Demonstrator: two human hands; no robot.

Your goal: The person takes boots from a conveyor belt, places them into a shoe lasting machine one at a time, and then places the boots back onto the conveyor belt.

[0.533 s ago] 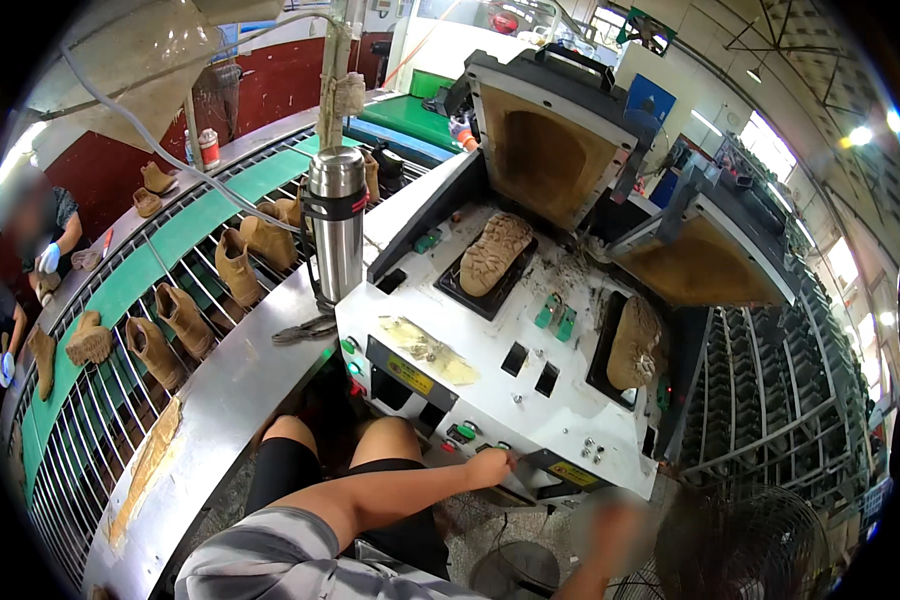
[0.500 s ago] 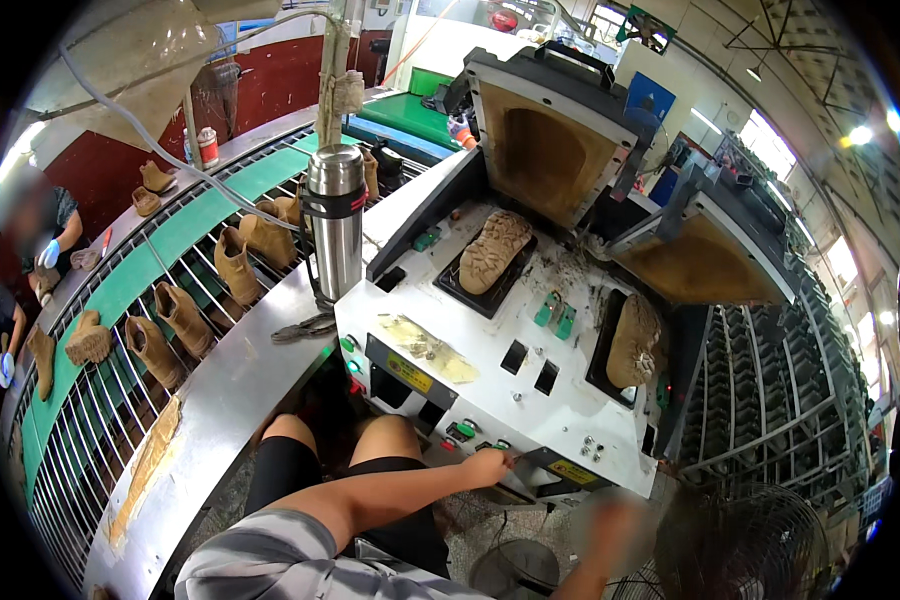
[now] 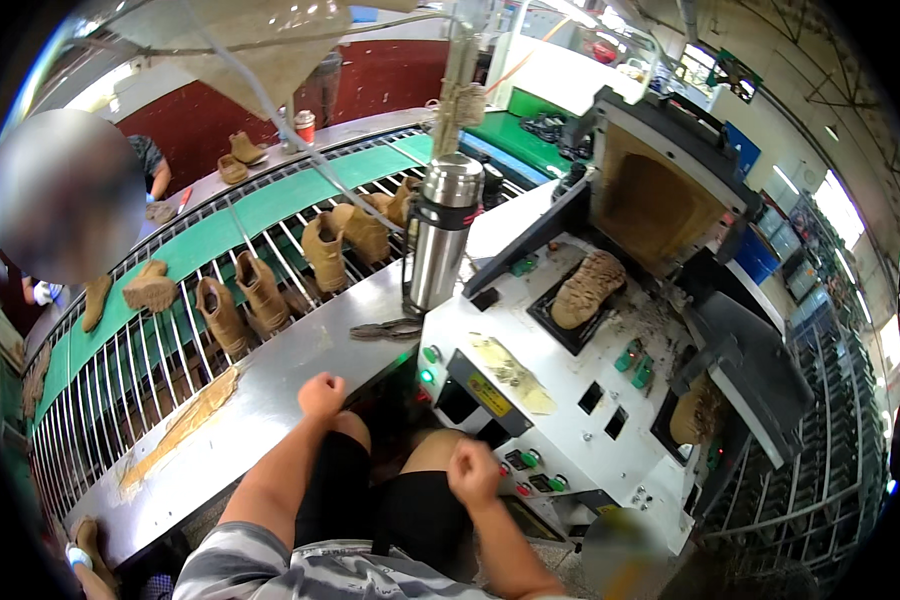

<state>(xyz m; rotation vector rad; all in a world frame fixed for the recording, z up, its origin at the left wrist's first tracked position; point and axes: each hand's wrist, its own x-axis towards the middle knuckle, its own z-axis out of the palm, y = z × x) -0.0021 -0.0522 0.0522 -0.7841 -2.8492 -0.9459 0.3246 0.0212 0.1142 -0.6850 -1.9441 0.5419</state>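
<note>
Press machine [image 3: 570, 400], white and boxy, fills the middle and right of the view, its front edge running diagonally from beside the steel bench down toward the lower right. Its two hoods stand raised, and a tan boot sole [image 3: 587, 288] lies tread-up on the dark left pad, with open deck all around it. The green conveyor [image 3: 270, 205] curves along the left behind a rack of white bars, carrying tan boots [image 3: 260, 290] spaced apart. Between conveyor and machine runs the steel bench [image 3: 260, 410], mostly bare, with yellowish residue toward its near end. A steel flask [image 3: 438, 235] stands upright at the bench's far end, just beside the machine's corner, and dark pliers [image 3: 385, 329] lie flat near its base.

The left hand [image 3: 321, 393] is closed in a loose fist at the bench's near edge, holding nothing that can be seen. The right hand [image 3: 473, 472] is also curled into a fist, empty as far as shows, close below the machine's front control panel and its green and red buttons [image 3: 523, 460]. Bare knees in black shorts sit between the two forearms.
</note>
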